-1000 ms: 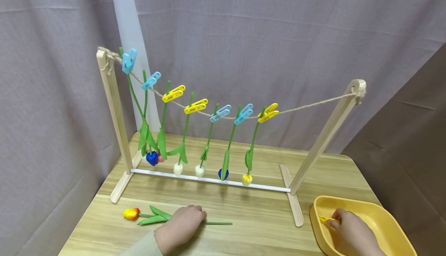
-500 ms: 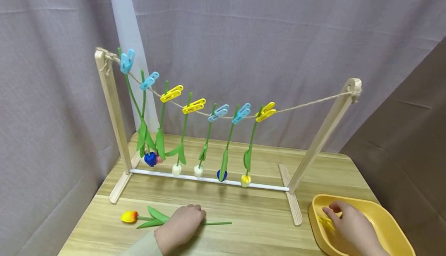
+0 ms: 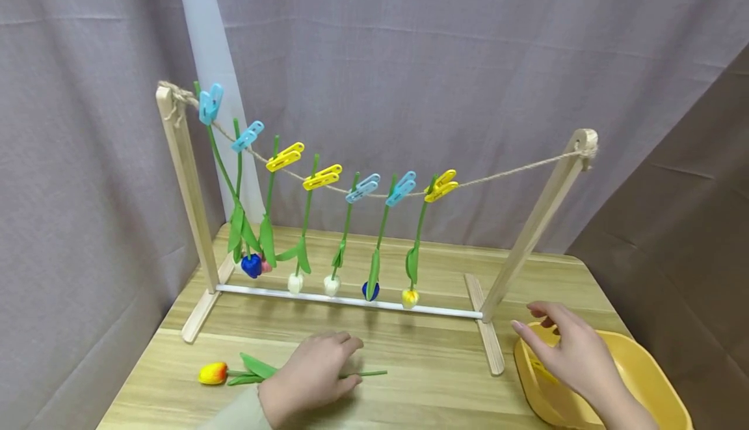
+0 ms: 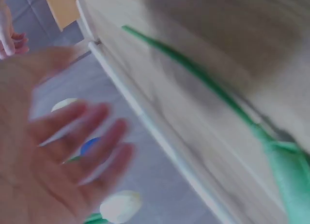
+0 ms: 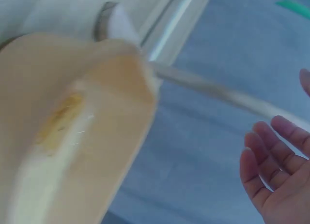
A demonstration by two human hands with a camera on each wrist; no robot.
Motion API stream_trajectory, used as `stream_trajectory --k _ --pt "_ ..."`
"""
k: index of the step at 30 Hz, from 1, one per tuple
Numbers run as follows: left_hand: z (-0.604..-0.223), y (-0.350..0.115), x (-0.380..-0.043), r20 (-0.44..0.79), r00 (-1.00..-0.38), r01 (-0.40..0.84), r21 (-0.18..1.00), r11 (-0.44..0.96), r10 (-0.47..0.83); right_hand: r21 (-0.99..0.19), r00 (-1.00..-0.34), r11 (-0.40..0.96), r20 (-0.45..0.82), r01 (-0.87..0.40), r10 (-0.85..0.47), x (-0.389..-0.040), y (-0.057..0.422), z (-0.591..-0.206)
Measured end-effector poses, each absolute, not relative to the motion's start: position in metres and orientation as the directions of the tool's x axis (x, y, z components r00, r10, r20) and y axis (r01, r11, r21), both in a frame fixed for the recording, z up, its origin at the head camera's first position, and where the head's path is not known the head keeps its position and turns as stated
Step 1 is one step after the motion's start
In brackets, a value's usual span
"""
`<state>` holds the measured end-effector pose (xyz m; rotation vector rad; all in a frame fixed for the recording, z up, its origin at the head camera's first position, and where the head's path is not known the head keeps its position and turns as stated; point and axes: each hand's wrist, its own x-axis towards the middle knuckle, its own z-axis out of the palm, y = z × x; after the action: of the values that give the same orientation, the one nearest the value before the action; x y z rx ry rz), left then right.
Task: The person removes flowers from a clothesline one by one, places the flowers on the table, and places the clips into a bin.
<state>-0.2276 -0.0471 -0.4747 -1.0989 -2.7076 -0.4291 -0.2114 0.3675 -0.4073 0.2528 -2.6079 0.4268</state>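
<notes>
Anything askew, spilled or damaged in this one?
Nothing looks spilled or damaged. Only the left end of the rope looks untidy: the stem in the leftmost light-blue clothespin slants across the second stem, its blue tulip bloom overlapping a pink bloom in the head view; blooms farther right hang apart.

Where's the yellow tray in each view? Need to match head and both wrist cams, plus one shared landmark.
Head: yellow tray at lower right, partly covered by the right hand.
Left wrist: yellow tray near the top left, only a small part showing, cut off by the top edge.
Right wrist: yellow tray, blurred, takes up most of the left half.
Landmark in all three: the stand's white crossbar.
</notes>
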Motion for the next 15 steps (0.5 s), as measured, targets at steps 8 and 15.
stream_trajectory --k 8,15 --pt "-0.445 -0.032 -0.229 0.536 -0.666 0.732 0.334 0.594 0.519 -0.122 -0.738 0.886 0.609 -0.448 -0.289 -0.219 0.335 -0.376" --pt "-0.425 -0.026 -0.234 0.644 -0.603 0.765 0.302 0.568 0.470 -0.058 -0.608 0.796 0.680 -0.603 -0.411 -0.227 0.310 -0.342"
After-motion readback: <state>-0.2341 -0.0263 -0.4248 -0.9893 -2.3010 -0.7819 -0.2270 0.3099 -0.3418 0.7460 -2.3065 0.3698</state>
